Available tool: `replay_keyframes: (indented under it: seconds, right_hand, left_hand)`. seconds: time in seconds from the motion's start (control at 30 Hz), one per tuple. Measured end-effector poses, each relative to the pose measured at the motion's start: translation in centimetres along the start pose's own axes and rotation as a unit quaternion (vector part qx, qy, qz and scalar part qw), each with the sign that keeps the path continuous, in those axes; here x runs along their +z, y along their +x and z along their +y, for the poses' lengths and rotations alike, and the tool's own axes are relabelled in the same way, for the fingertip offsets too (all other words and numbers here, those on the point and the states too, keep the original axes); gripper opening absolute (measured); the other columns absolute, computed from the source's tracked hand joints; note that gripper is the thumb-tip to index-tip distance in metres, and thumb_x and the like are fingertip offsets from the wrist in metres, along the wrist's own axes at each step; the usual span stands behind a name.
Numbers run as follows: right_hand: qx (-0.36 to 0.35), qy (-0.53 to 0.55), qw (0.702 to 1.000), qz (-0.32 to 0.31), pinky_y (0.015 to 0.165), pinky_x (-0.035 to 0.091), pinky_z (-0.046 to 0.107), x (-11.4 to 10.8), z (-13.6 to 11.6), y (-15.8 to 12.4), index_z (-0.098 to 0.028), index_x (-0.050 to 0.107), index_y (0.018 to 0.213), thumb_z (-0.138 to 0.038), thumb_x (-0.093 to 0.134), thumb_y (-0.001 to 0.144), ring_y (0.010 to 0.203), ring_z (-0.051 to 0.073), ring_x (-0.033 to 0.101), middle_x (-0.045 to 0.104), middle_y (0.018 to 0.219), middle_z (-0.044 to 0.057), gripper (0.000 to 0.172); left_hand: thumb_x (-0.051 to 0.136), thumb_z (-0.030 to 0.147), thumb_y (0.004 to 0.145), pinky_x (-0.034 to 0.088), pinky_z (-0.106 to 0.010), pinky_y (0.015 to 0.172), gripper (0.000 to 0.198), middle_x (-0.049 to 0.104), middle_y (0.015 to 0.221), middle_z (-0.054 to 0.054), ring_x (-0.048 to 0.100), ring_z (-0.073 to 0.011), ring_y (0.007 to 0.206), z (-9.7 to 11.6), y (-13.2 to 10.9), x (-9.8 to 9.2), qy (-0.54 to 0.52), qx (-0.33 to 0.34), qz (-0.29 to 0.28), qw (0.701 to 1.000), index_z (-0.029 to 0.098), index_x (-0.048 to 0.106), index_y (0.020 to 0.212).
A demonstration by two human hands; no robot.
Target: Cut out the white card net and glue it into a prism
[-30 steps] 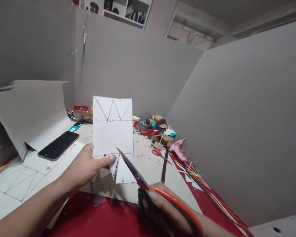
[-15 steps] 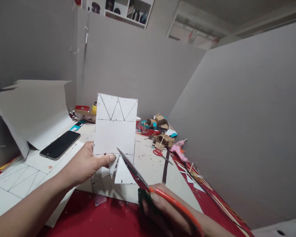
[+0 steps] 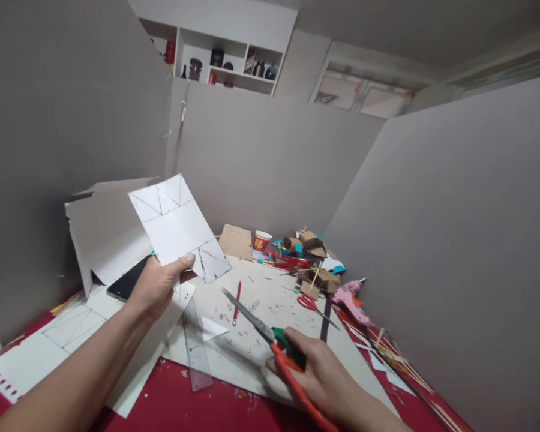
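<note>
My left hand is closed on the lower edge of a white card sheet marked with pencil triangles, holding it up tilted to the left above the table. My right hand grips orange-and-green handled scissors, whose closed blades point left and away, apart from the sheet. A small white cut-off triangle lies on the work board below the blades. A clear ruler lies beside it.
A red pencil, red scissors, a pink glue gun, a paper cup and cardboard scraps lie at the back. A black phone and large white sheets sit at left. Grey partition walls enclose the table. Thin sticks lie at right.
My left hand swung the sheet up and to the left, away from the scissors. A triangle piece has come off and lies on the board. The scissors' blades dropped lower; the view shifted.
</note>
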State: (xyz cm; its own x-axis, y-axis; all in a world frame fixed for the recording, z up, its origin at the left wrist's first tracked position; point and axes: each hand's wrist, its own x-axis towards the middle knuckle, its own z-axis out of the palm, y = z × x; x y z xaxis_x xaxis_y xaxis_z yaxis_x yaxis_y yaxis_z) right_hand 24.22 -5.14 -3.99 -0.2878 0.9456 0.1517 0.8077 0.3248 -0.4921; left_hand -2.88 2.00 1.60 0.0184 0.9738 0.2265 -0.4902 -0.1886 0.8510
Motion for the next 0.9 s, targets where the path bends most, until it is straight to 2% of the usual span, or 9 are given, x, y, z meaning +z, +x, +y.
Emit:
replay_keyframes:
  seconds: [0.1,0.2,0.33,0.4,0.47,0.53,0.6,0.77,0.9]
  right_hand:
    - [0.008,-0.069,0.998,0.001,0.054,0.035,0.026,0.3,0.6,0.2,-0.018,0.056,0.082,-0.045,0.052,0.084,0.059,0.016,0.052,0.062,0.072,0.004,0.027]
    - [0.027,-0.125,0.991,-0.023,0.054,0.035,0.026,0.1,0.8,0.5,-0.018,0.060,0.082,-0.045,0.051,0.084,0.060,0.018,0.056,0.065,0.074,0.007,0.028]
    - [0.010,-0.141,0.989,-0.052,0.059,0.040,0.028,-1.5,-1.0,1.4,-0.018,0.063,0.082,-0.042,0.053,0.083,0.069,0.021,0.060,0.067,0.079,0.009,0.026]
    - [-0.030,-0.070,0.997,-0.005,0.067,0.044,0.030,-2.4,-2.7,2.3,-0.018,0.063,0.092,-0.041,0.053,0.084,0.078,0.022,0.061,0.067,0.088,0.009,0.026]
    - [-0.065,0.077,0.995,0.026,0.068,0.047,0.031,-2.6,-4.6,3.4,-0.018,0.060,0.098,-0.043,0.050,0.087,0.077,0.020,0.062,0.067,0.087,0.008,0.029]
    - [-0.075,0.226,0.971,0.028,0.061,0.048,0.029,-2.1,-6.3,4.7,-0.018,0.059,0.098,-0.045,0.052,0.086,0.068,0.017,0.062,0.066,0.079,0.005,0.030]
    - [-0.089,0.323,0.942,0.025,0.055,0.048,0.026,-1.1,-7.7,5.8,-0.017,0.059,0.089,-0.043,0.060,0.081,0.061,0.015,0.060,0.063,0.069,0.002,0.028]
    - [-0.115,0.412,0.899,0.097,0.048,0.045,0.022,1.1,-9.1,7.2,-0.016,0.060,0.076,-0.042,0.062,0.082,0.049,0.010,0.053,0.058,0.056,-0.002,0.027]
    - [-0.125,0.413,0.895,0.110,0.049,0.044,0.022,1.4,-8.8,7.3,-0.015,0.062,0.070,-0.038,0.063,0.082,0.048,0.010,0.052,0.058,0.054,-0.001,0.026]
  left_hand:
    - [0.074,0.015,0.069,0.055,-0.030,0.073,0.032,0.072,0.096,-0.009,0.067,-0.0218,0.084,0.1,0.3,-0.4,-0.048,0.006,0.009,0.999,0.013,0.067,0.100]
    - [0.076,0.014,0.066,0.056,-0.030,0.072,0.036,0.073,0.093,-0.009,0.067,-0.0217,0.082,0.1,0.6,-0.8,-0.073,0.016,0.010,0.997,0.012,0.066,0.101]
    - [0.077,0.014,0.064,0.056,-0.029,0.067,0.034,0.073,0.085,-0.008,0.067,-0.0200,0.075,-0.1,0.8,-1.0,-0.084,0.006,0.001,0.996,0.011,0.067,0.096]
    - [0.078,0.013,0.063,0.056,-0.029,0.067,0.030,0.072,0.082,-0.008,0.066,-0.0185,0.072,-0.4,0.7,-0.9,-0.089,-0.008,-0.012,0.996,0.010,0.068,0.091]
    - [0.079,0.013,0.063,0.056,-0.029,0.067,0.025,0.072,0.081,-0.008,0.066,-0.0182,0.070,-0.7,0.4,-0.6,-0.093,-0.024,-0.029,0.995,0.009,0.069,0.086]
    - [0.078,0.014,0.064,0.056,-0.031,0.069,0.023,0.072,0.083,-0.010,0.066,-0.0196,0.072,-0.9,0.0,-0.2,-0.097,-0.039,-0.047,0.993,0.008,0.069,0.085]
    - [0.076,0.017,0.067,0.056,-0.032,0.070,0.024,0.073,0.085,-0.011,0.067,-0.0208,0.073,-1.1,-0.4,0.2,-0.099,-0.048,-0.062,0.992,0.007,0.069,0.088]
    - [0.073,0.022,0.072,0.055,-0.030,0.069,0.023,0.073,0.087,-0.012,0.067,-0.0198,0.073,-1.0,-1.0,0.5,-0.105,-0.053,-0.089,0.989,0.008,0.069,0.090]
    - [0.073,0.020,0.073,0.054,-0.027,0.065,0.018,0.073,0.083,-0.010,0.066,-0.0172,0.069,-0.8,-0.9,0.4,-0.120,-0.058,-0.105,0.986,0.008,0.069,0.087]
